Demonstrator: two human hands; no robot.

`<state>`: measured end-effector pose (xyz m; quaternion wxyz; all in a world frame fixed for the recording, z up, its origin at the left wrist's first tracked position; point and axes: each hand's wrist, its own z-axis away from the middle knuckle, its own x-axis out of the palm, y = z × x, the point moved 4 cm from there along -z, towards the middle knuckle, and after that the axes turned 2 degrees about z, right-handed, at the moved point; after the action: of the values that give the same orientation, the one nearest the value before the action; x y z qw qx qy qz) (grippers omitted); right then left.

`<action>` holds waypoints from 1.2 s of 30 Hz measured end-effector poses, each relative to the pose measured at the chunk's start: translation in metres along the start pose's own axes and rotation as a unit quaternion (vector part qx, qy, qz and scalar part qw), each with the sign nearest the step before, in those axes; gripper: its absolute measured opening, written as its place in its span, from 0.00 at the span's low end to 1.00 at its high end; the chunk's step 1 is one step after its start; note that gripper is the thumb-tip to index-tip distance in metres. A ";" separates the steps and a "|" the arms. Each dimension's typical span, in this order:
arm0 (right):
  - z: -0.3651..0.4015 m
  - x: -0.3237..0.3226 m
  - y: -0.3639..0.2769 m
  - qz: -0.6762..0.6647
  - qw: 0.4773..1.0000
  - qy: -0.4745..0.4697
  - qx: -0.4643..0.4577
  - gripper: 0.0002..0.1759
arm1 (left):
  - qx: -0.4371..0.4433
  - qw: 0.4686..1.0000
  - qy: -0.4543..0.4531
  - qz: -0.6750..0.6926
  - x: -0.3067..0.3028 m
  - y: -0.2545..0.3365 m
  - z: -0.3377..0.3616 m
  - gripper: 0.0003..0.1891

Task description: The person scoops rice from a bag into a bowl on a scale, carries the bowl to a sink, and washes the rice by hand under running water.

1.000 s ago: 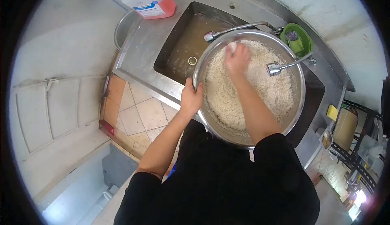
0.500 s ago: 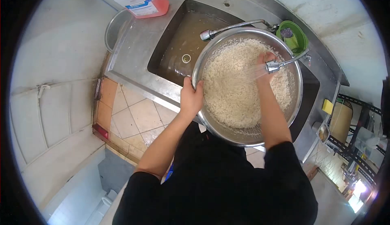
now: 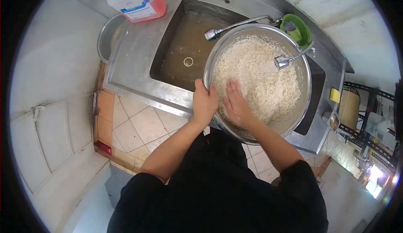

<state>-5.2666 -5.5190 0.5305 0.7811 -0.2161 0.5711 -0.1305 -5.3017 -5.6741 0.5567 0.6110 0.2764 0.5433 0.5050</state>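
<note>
A large round metal bowl, perforated near its lower side, holds a wide bed of wet white rice. My left hand is closed around the bowl's left rim, thumb on the inner side. Flat on the rice near the bowl's lower left lies my right hand, fingers stretched out and slightly blurred. A chrome faucet head reaches over the rice from the right. Whether water runs from it is hard to make out.
Under the bowl is a sink with murky water and a white ring. A second faucet head hangs there. Around it are a jug of pink liquid, a green basket and a yellow sponge.
My right hand has moved from under the faucet on the right to the bowl's lower left, leaving the rice heaped differently. The spray is no longer plainly visible. My left hand keeps its grip.
</note>
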 end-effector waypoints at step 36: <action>-0.050 0.052 0.024 -0.027 0.994 0.104 0.004 0.42 | 0.028 0.993 -0.051 0.099 0.000 -0.007 -0.025 0.14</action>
<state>-5.2984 -5.5312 0.4627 0.7144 -0.2134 0.6427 -0.1759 -5.3233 -5.6812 0.5444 0.5766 0.3716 0.4954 0.5329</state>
